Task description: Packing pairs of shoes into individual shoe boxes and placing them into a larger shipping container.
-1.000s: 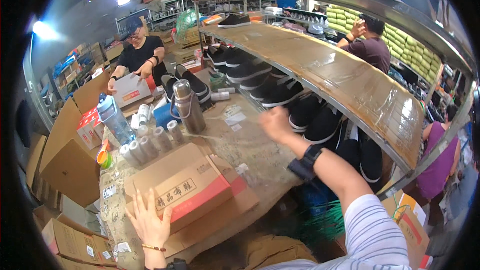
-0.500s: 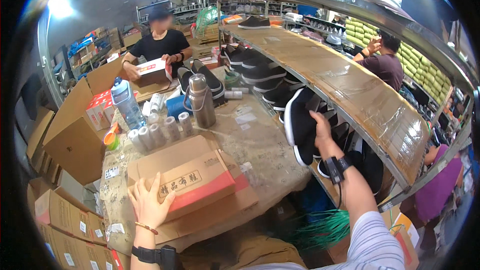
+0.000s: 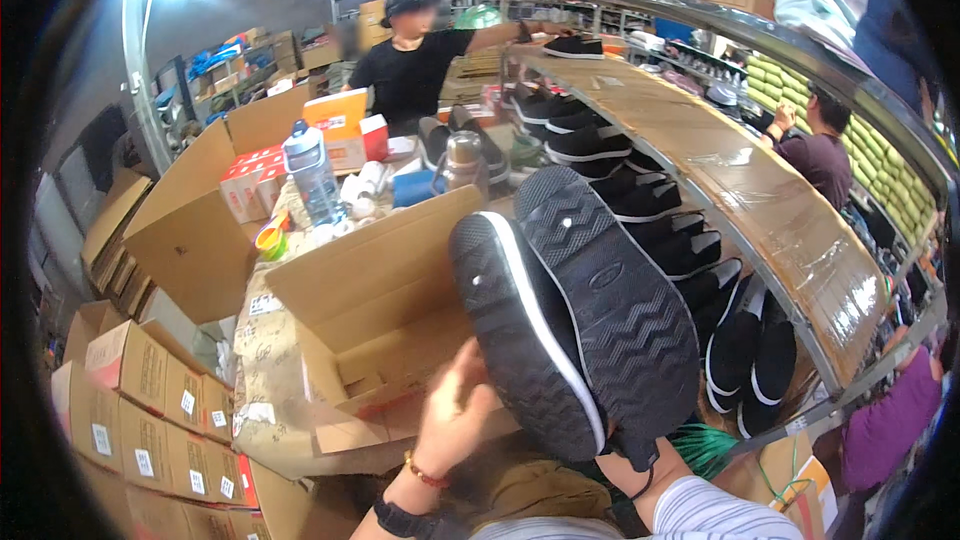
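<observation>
- Black shoes (image 3: 620, 310), a pair with soles toward the view, are held up over the table's (image 3: 262, 380) near edge, just right of the open box (image 3: 395, 345).
- Done, as far as shows: the pair is off the rack (image 3: 740, 180), and the box stands open at the table's near edge, lid (image 3: 345, 275) up.
- Left as it stands: both shoes are outside the box, whose inside shows bare cardboard. More shoes (image 3: 735, 350) line the rack's lower shelf, along the table's right edge.
- Right hand: hidden behind the pair, its forearm (image 3: 665, 475) leading up to it. It seems to have hold of both shoes; how the fingers close cannot be told.
- Left hand (image 3: 455, 415): blurred, fingers loosely parted, nothing seen in it; it is beside the nearer shoe, contact unclear.
- Since half a second ago: the box was shut under the left hand, and the pair was at the rack. The co-worker (image 3: 415, 75) beyond the table's far edge held a carton then; now an arm stretches toward the rack.
</observation>
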